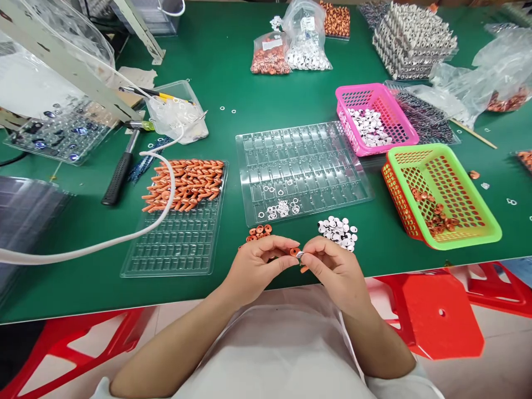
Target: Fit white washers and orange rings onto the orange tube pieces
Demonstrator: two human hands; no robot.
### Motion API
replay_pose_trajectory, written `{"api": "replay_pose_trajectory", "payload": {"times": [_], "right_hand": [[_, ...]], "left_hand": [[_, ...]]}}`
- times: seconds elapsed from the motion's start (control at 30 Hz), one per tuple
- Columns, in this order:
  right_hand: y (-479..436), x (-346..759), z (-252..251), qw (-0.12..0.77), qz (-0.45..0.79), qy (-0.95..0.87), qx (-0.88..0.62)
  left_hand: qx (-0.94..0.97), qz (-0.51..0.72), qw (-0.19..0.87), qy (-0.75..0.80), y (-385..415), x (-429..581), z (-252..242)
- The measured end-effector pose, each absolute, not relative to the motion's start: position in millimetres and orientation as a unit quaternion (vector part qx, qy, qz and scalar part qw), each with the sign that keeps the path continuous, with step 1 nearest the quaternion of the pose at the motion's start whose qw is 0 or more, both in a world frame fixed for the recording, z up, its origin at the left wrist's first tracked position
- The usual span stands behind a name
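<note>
My left hand (261, 267) pinches a small copper-orange part (294, 251) with a round opening, close to the table's front edge. The thumb and forefinger of my right hand (337, 270) close on a small white piece (300, 255) that touches the orange part. An orange tip sticks out below the fingers. Just behind my left hand lies a little pile of orange round caps (260, 231), partly hidden by it. White and black discs (338, 231) are heaped behind my right hand. Farther back, a clear compartment tray (305, 172) carries loose white rings (283, 209).
At left, another clear tray (170, 244) holds rows of orange pieces (187, 185); a white hose (171, 188) crosses it. A hammer (120, 172) lies beyond. On the right stand a pink basket (401, 119) and a green basket (477, 205). Filled bags (307, 44) sit behind.
</note>
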State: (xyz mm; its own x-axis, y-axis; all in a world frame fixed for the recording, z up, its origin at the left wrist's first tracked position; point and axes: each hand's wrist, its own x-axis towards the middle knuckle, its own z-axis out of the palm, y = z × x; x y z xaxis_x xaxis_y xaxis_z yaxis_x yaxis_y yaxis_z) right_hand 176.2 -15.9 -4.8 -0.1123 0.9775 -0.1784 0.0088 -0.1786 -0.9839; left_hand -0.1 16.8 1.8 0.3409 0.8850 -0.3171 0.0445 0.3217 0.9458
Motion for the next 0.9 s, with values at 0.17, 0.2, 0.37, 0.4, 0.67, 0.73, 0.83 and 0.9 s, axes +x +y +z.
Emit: {"api": "replay_pose_trajectory", "payload": {"times": [0.17,0.2,0.37,0.4,0.67,0.73,0.83,0.9], "right_hand": [[-15.5,178.2,-5.4,0.401,0.560,-0.501,-0.524],[-15.2,178.6,-5.8,0.398,0.561,-0.501,-0.525],[-14.2,179.2,-7.1,0.379,0.573,-0.495,-0.532],[-14.0,179.3,-7.0,0.375,0.573,-0.497,-0.533],[-10.8,181.4,-1.7,0.332,0.563,-0.523,-0.548],[-10.0,181.5,-1.2,0.326,0.559,-0.527,-0.551],[-9.2,181.2,-1.0,0.316,0.547,-0.540,-0.556],[-8.9,181.2,-0.6,0.308,0.539,-0.551,-0.557]], "left_hand": [[0.623,0.318,0.533,0.476,16.1,-0.9,2.2],[0.643,0.320,0.516,0.466,16.1,-1.1,1.7],[0.687,0.321,0.474,0.448,15.2,-1.8,-2.3],[0.690,0.317,0.468,0.451,14.9,-1.9,-2.8],[0.710,0.289,0.459,0.449,16.1,-2.3,-1.6],[0.698,0.271,0.476,0.462,16.1,-1.8,-1.1],[0.677,0.260,0.497,0.476,15.0,-1.2,-1.1],[0.675,0.264,0.499,0.475,14.0,-1.4,-1.6]]}}
